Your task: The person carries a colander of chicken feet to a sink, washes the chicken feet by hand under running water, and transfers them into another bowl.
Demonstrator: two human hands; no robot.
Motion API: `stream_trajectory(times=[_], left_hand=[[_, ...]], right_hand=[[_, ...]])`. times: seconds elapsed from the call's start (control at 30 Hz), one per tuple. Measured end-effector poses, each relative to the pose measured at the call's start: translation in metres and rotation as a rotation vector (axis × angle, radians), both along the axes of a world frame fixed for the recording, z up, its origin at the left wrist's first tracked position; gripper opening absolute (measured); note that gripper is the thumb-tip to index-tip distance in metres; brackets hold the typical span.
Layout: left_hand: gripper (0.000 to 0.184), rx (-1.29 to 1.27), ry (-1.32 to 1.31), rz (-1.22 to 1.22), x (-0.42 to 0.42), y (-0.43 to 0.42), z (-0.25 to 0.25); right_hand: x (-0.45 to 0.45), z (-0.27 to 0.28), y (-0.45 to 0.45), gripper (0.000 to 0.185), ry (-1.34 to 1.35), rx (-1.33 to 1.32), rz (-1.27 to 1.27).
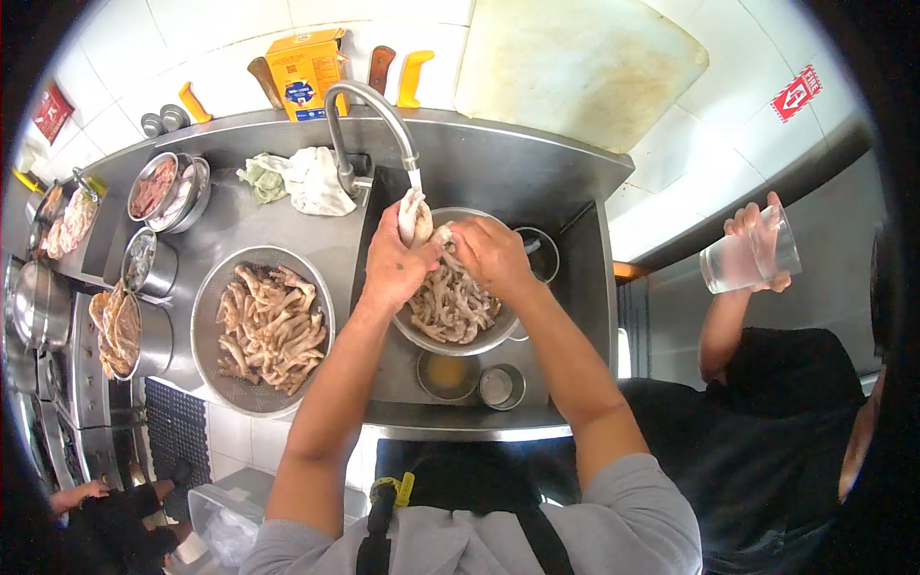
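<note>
Under the running tap (376,91), my left hand (396,257) is closed around a pale chicken foot (414,216). Close beside it on the right, my right hand (491,251) has its fingers bent together on the pale, wet end of a piece. Below both hands a metal bowl (508,333) full of chicken feet (452,307) sits in the sink. To the left, on the steel counter, a perforated colander (206,331) holds a heap of browner chicken feet (271,326).
Bowls of meat (153,187), a pot (158,340) and cloths (316,182) stand left. A strainer (448,376) and metal cup (502,387) lie in the sink. At right another person's hand holds a clear container (750,251); someone else is lower left.
</note>
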State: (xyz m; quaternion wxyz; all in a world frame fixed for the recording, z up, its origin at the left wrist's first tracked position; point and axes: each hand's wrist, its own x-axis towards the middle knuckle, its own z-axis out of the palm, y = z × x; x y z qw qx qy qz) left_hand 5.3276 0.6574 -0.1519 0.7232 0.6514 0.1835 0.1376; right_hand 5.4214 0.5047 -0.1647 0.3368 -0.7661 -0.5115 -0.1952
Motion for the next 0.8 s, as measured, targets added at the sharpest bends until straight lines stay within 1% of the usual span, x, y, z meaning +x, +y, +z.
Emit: stream_trajectory(times=[0.07, 0.17, 0.27, 0.37, 0.43, 0.47, 0.5, 0.57, 0.6, 0.63, 0.67, 0.7, 0.77, 0.8], left_hand=[[0.063, 0.099, 0.028, 0.006, -0.001, 0.000, -0.001], [0.062, 0.101, -0.007, 0.004, -0.001, -0.001, -0.003], [0.063, 0.167, 0.018, -0.019, 0.002, 0.001, -0.012], [0.063, 0.046, -0.065, 0.000, 0.002, -0.007, -0.008], [0.058, 0.016, 0.041, -0.029, -0.001, -0.009, -0.001], [0.057, -0.034, 0.021, -0.053, -0.002, -0.010, 0.003], [0.055, -0.085, 0.003, -0.077, 0.001, -0.010, 0.004], [0.054, -0.061, -0.024, -0.041, -0.006, -0.002, 0.003], [0.055, -0.070, -0.031, -0.045, -0.005, -0.006, -0.002], [0.056, -0.082, -0.049, -0.038, -0.003, -0.010, -0.005], [0.059, -0.083, -0.040, -0.008, -0.005, -0.011, -0.003], [0.062, -0.079, -0.015, -0.015, -0.009, -0.004, 0.000], [0.062, -0.114, -0.018, -0.040, -0.014, -0.006, -0.003], [0.063, -0.054, -0.014, -0.040, -0.011, -0.008, -0.004]], right_hand=[[-0.002, 0.002, 0.000, 0.013, 0.007, -0.014, 0.003], [-0.001, -0.001, 0.000, 0.012, 0.004, -0.015, -0.011], [0.002, -0.005, -0.004, 0.011, 0.149, -0.027, -0.102], [0.005, -0.013, -0.020, 0.009, 0.366, 0.009, -0.188], [0.010, -0.026, -0.028, 0.010, 0.336, 0.067, -0.208], [0.013, -0.030, -0.041, 0.011, 0.315, 0.090, -0.233], [0.017, -0.030, -0.060, 0.013, 0.321, 0.039, -0.330], [0.012, -0.038, -0.063, 0.016, 0.384, -0.025, -0.424], [0.008, -0.041, -0.088, 0.019, 0.488, -0.108, -0.435], [0.010, -0.041, -0.114, 0.019, 0.550, -0.382, -0.465], [0.006, -0.056, -0.126, 0.013, 0.378, -0.652, -0.541], [0.000, -0.073, -0.126, 0.013, 0.295, -0.595, -0.473], [-0.023, -0.071, -0.127, 0.015, 0.154, -0.498, -0.398], [-0.022, -0.073, -0.120, 0.017, 0.392, -0.333, -0.361]])
